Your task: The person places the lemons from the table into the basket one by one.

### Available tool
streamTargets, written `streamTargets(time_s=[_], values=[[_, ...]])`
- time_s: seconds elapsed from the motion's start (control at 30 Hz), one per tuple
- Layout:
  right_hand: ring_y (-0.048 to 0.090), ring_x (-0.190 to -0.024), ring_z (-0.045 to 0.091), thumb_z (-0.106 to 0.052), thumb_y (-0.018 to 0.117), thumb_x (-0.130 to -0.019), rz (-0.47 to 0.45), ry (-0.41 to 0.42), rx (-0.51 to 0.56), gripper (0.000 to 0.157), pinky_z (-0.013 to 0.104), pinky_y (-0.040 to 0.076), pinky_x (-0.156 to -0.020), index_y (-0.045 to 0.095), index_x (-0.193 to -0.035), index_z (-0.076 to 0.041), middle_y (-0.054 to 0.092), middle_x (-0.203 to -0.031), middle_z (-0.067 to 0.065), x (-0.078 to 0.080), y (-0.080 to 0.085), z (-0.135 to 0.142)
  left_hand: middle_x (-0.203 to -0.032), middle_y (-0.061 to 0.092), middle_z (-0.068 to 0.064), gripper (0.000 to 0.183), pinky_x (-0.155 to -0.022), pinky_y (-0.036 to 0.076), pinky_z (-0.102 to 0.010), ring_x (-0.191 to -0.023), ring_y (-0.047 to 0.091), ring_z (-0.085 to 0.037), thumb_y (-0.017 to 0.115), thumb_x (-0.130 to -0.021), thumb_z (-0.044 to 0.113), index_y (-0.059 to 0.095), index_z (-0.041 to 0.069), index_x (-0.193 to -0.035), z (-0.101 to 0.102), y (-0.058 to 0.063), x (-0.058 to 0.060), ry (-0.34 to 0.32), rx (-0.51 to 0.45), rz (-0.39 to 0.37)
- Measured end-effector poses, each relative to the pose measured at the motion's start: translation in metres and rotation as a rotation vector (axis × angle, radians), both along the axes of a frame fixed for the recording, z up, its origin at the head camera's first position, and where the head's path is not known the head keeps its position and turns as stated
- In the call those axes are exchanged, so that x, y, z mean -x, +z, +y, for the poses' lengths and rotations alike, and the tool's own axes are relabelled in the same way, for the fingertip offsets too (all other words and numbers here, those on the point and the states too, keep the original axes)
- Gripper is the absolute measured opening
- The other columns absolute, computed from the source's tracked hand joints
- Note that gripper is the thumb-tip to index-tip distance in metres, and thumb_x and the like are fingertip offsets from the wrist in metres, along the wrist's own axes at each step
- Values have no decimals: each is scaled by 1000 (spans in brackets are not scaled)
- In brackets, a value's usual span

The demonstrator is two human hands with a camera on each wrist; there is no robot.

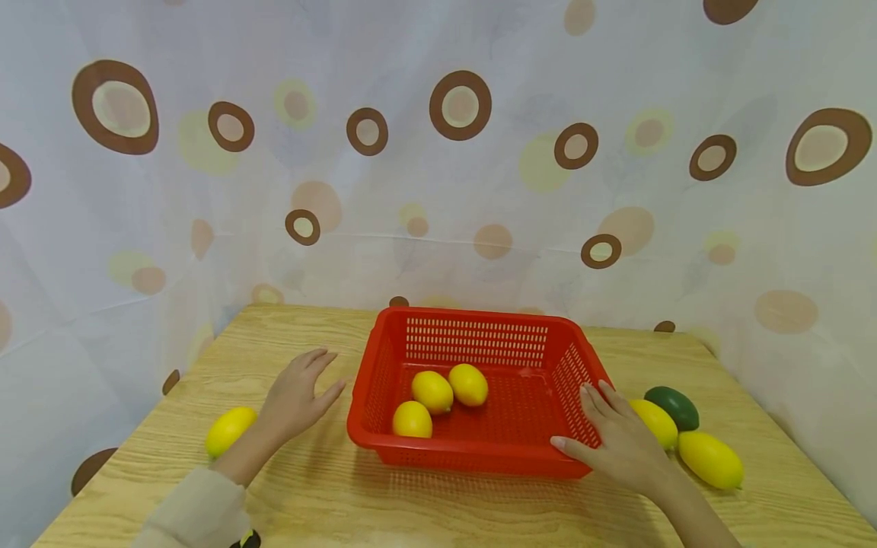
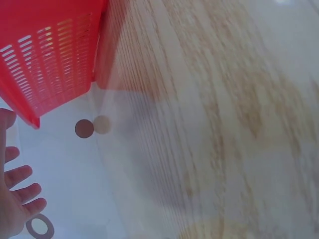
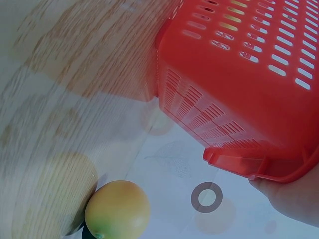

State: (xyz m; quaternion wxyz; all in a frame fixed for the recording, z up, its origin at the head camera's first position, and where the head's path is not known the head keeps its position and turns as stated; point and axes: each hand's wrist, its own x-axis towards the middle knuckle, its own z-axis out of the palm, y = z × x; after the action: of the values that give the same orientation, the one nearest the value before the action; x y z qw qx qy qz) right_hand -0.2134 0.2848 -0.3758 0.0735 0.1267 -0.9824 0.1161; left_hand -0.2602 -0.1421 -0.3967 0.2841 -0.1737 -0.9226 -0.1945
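Observation:
A red plastic basket [image 1: 479, 450] with slotted walls sits mid-table, with three yellow lemons [image 1: 433, 392] toward its left side. My left hand [image 1: 298, 396] hovers just left of the basket, fingers extended and thumb apart, holding nothing; the left wrist view shows its spread fingers [image 2: 20, 175] near the rim. My right hand [image 1: 626, 449] lies over the basket's right front corner, its fingers fairly straight along the rim and the thumb at the front edge. In the right wrist view, part of that hand [image 3: 295, 200] meets the underside of the rim.
One lemon [image 1: 231, 430] lies on the wooden table [image 1: 308, 502] beside my left forearm. Right of the basket are two more lemons [image 1: 710, 460] and a dark green oval fruit [image 1: 673, 408]. A patterned curtain [image 1: 411, 175] hangs behind the table and along its sides.

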Motion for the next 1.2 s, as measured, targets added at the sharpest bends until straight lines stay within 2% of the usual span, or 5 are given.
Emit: streamTargets(time_s=[0.37,0.6,0.87,1.2], values=[[22,-135,47,-62,53,-82,11,3,-2,92,67,28,-101,34,-138,9,35,-142,28,0,0,0,-123,56,-25,47,-93,45,-55,-114,52,-42,66,-83,23,57,-4,-121,-10,-4,-2,33,18,-26],[22,-135,47,-62,53,-82,7,3,-1,92,67,27,-101,34,-138,9,35,-143,28,0,-1,1,-120,58,-26,47,-91,46,-54,-112,54,-42,68,-83,23,58,-5,-118,-18,-7,-4,52,39,-3],[22,-135,47,-61,52,-82,9,1,-1,91,67,27,-101,34,-138,9,35,-143,28,-1,-1,0,-121,57,-27,47,-91,46,-55,-112,53,-43,67,-83,22,57,-5,-119,-26,-8,-7,77,52,-26],[22,-135,47,-62,52,-82,4,2,-2,91,67,27,-101,34,-138,8,35,-143,27,0,-1,0,-120,57,-26,46,-89,47,-54,-112,54,-42,67,-83,22,58,-5,-119,-35,-11,-10,78,79,-6]])
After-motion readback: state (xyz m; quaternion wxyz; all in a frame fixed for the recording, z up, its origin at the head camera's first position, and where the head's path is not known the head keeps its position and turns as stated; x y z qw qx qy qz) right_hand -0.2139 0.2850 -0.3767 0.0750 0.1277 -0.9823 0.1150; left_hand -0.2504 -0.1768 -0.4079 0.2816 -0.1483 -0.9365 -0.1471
